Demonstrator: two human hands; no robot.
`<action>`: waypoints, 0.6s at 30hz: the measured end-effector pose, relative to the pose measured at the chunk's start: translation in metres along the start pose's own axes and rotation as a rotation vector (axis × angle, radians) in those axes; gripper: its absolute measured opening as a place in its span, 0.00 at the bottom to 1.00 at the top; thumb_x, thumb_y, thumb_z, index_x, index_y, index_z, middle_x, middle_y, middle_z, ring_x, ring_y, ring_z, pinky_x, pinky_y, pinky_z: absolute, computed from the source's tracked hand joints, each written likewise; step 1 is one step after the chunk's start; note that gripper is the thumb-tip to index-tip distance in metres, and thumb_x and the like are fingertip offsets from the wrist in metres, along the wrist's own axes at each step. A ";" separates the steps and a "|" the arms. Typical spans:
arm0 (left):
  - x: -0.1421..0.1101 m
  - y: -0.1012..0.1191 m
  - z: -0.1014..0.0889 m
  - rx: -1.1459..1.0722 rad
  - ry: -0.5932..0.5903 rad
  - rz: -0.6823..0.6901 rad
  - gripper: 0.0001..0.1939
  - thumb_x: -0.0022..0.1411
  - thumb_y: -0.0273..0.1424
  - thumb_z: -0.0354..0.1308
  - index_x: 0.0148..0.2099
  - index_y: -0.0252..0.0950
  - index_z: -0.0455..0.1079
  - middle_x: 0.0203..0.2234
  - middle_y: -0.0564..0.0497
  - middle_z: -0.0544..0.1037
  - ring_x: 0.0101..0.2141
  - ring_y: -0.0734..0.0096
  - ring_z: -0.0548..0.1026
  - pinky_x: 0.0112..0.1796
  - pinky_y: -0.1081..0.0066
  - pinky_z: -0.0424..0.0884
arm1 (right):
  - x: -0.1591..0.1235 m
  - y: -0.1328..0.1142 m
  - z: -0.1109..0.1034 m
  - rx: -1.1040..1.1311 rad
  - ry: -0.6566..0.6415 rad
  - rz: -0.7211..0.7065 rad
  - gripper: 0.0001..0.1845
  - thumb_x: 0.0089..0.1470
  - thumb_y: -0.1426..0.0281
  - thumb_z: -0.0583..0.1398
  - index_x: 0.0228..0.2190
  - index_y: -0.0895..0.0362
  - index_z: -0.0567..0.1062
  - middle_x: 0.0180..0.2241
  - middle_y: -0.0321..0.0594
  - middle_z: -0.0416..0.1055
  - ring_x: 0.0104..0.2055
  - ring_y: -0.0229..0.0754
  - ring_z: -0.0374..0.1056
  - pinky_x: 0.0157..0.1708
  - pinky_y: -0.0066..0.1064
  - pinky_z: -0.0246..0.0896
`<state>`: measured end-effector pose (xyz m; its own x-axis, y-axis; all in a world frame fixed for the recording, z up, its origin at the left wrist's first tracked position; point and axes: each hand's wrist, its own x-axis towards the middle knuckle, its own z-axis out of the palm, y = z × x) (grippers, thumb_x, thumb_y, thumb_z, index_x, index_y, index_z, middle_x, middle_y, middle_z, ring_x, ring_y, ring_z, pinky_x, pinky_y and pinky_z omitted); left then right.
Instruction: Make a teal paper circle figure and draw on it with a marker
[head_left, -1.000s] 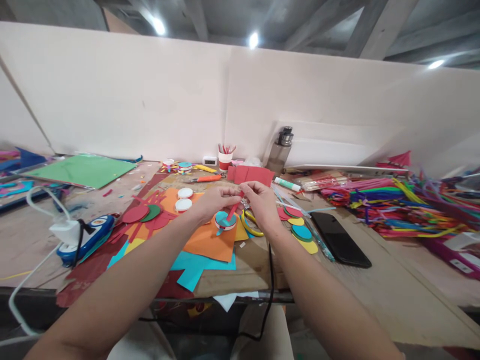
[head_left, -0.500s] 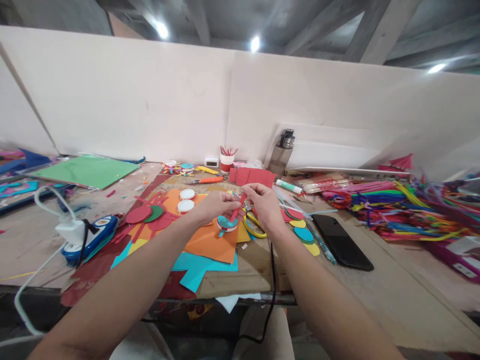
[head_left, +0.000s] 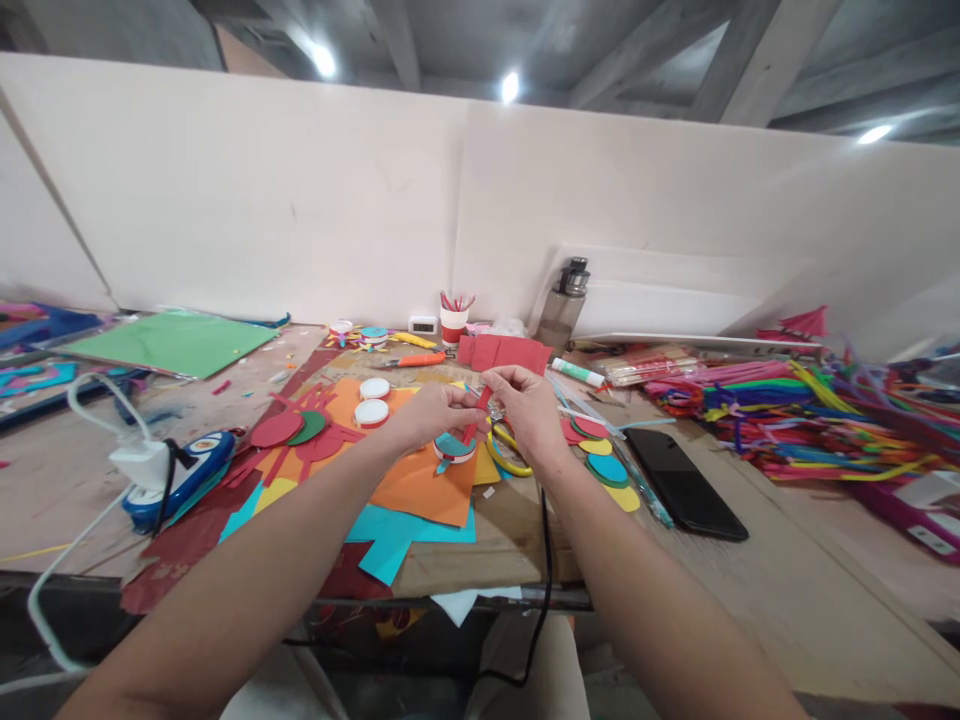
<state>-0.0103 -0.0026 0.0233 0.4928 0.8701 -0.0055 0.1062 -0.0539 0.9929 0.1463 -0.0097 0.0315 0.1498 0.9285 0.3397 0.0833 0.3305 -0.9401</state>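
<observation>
Red strip (head_left: 484, 399), one: I have it clamped in fingertips of left hand (head_left: 435, 412) and right hand (head_left: 527, 405), close together. Below the hands: round blue-topped piece (head_left: 450, 444), one. Right of them: black phone (head_left: 682, 485).

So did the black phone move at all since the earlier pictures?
No. Judged against the bottle, the black phone lies in the same spot; the whole view just shifted a little.
</observation>
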 end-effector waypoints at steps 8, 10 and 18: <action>-0.003 0.007 0.002 -0.126 -0.016 -0.032 0.19 0.45 0.43 0.70 0.34 0.33 0.77 0.30 0.43 0.82 0.32 0.61 0.80 0.33 0.68 0.73 | 0.000 0.000 -0.001 0.014 -0.044 0.031 0.20 0.45 0.53 0.64 0.30 0.58 0.76 0.22 0.31 0.67 0.22 0.32 0.57 0.25 0.27 0.54; -0.003 0.007 0.000 -0.135 -0.015 -0.042 0.20 0.44 0.43 0.70 0.34 0.33 0.77 0.31 0.42 0.82 0.32 0.61 0.80 0.34 0.68 0.73 | 0.000 0.001 -0.001 0.010 -0.067 0.044 0.21 0.47 0.51 0.63 0.29 0.58 0.75 0.22 0.32 0.66 0.23 0.33 0.58 0.25 0.27 0.54; -0.003 0.006 0.000 -0.057 -0.026 -0.069 0.23 0.45 0.46 0.69 0.35 0.31 0.75 0.32 0.42 0.82 0.31 0.64 0.79 0.32 0.70 0.72 | 0.000 0.003 -0.002 -0.038 -0.061 0.026 0.17 0.46 0.56 0.64 0.23 0.57 0.73 0.19 0.31 0.64 0.22 0.33 0.55 0.23 0.28 0.51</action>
<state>-0.0109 -0.0056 0.0297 0.5087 0.8576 -0.0764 0.0919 0.0341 0.9952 0.1490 -0.0088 0.0285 0.0923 0.9456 0.3119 0.1174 0.3007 -0.9464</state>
